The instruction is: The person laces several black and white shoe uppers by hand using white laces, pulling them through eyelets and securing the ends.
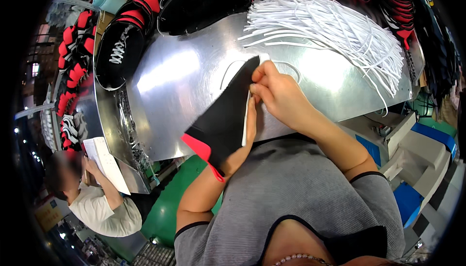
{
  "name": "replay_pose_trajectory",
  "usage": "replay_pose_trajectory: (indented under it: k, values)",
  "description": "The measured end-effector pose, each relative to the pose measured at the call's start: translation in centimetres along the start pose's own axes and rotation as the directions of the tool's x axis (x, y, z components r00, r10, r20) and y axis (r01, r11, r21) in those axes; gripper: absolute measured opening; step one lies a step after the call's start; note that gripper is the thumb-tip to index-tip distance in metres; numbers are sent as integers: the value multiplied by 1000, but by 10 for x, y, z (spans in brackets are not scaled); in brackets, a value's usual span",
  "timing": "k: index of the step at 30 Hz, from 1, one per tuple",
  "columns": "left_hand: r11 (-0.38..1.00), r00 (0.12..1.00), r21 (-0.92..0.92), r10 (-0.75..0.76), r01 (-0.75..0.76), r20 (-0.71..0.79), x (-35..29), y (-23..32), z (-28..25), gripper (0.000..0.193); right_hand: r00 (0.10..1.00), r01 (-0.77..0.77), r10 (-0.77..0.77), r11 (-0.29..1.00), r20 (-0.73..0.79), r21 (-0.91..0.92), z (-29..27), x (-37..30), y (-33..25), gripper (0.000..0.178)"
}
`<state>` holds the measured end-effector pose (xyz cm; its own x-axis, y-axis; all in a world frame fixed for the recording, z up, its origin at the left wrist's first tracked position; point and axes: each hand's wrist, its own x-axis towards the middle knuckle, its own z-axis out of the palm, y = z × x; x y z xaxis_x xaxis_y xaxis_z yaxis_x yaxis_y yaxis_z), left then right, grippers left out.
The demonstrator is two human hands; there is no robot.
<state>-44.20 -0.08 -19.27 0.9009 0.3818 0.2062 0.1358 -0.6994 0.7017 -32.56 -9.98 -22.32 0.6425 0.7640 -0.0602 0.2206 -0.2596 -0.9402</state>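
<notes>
A black shoe upper (218,115) with red trim at its lower end is held tilted above the metal table. My left hand (249,130) is closed on its right side, where a white edge shows; most of the fingers are hidden behind the piece. At the upper's top end, my right hand (276,90) has thumb and fingers pinched together against the edge. A white shoelace (297,72) curves out from behind this hand and loops on the other side of the upper. The pinch seems to be on this lace, though the fingertips cover the spot.
A thick bundle of white shoelaces (325,28) lies on the metal table (165,106) at the far right. Black-and-red shoe uppers (121,48) are stacked along the far and left edges. A co-worker (104,208) sits at lower left by white paper. Grey-and-blue bins (412,154) stand at right.
</notes>
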Motion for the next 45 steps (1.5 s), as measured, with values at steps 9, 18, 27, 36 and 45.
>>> replay_pose_trajectory:
  k: [9, 18, 27, 36, 45]
  values:
    - [486, 835, -747, -526, 453, 164, -7, -65, -6, 36, 995, 63, -82, 959, -55, -278, -47, 10, -18, 38]
    - [911, 956, -297, -250, 286, 154, 4, -87, -33, 44, 989, -118, 142, 929, -44, 351, -22, 58, 18, 40]
    - [955, 993, 288, 95, -73, -64, -10, -59, -18, 18, 999, -16, 11, 992, -47, -125, 28, 15, 8, 28]
    - [972, 947, 233, 70, 5, -313, 14, -39, -66, 18, 968, 252, -242, 947, 72, -199, -11, -30, 17, 15]
    - [996, 998, 85, -9, 15, -65, 31, -24, -72, 19, 945, -103, 90, 994, 313, 24, -74, -127, 45, 20]
